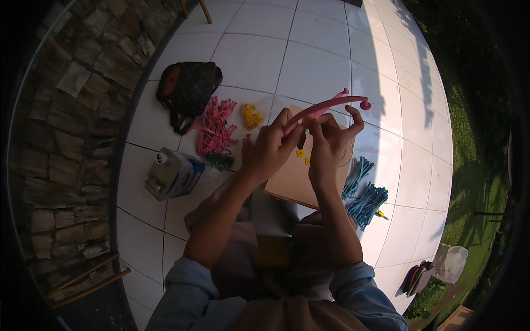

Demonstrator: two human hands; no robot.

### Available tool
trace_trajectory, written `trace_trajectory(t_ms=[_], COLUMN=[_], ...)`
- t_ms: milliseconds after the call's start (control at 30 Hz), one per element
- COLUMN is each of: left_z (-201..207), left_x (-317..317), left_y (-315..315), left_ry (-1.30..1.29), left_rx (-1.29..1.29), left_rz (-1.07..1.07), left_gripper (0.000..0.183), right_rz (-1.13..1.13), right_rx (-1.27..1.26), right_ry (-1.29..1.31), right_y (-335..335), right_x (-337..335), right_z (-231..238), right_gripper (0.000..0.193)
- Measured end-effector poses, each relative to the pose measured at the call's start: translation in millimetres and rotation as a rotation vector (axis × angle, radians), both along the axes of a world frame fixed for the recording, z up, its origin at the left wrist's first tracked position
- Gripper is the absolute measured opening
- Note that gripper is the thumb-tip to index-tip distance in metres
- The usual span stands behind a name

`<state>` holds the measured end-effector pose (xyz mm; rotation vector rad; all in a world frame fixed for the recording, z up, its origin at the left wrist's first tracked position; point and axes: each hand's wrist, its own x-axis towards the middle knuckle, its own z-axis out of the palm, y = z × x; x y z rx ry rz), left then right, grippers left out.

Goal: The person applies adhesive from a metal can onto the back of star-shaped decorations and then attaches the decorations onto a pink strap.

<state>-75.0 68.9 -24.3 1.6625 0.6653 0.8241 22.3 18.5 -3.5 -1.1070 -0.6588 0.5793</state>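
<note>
A pink rubber flip-flop strap [331, 103] is held up in front of me, its two arms spreading to the upper right and each ending in a round plug. My left hand [270, 146] is closed around its left part. My right hand [326, 144] pinches it beside the left, with the outer fingers raised. A tiny green bit shows between the hands, too small to name. Beneath them lies a tan board [290, 179] across my lap. Small yellow flower-shaped pieces [300, 153] rest on the board, partly screened by my right hand.
Left are a heap of pink straps [216, 129], yellow pieces [252, 117] in a clear bag, a dark green bundle [220, 161], a metal can [174, 174] with a white cap and a dark backpack [187, 88]. Right are blue strap bundles [367, 205] and a yellow-handled tool [381, 214].
</note>
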Motion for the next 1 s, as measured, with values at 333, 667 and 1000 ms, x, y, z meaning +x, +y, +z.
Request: trace_trajectory(t_ms=[333, 667, 1000], left_z=[5.9, -7.1, 15.8], left_x=[-32.2, -56.8, -41.3], left_y=[36.8, 53.3, 27.0], left_ry=[-0.414, -0.189, 0.105], left_rx=[-0.567, -0.576, 0.704], left_rz=[0.155, 0.303, -0.069], left_gripper=[0.027, 0.016, 0.045], right_rz=[0.683, 0.797, 0.687], right_rx=[-0.238, -0.161, -0.048], right_ry=[-0.097, -0.070, 0.169], right_y=[-6.8, -11.9, -3.4], right_x=[-6.9, -19.4, -6.3], right_z=[-59.5, -14.0, 29.1], right_gripper=[0.056, 0.062, 0.057])
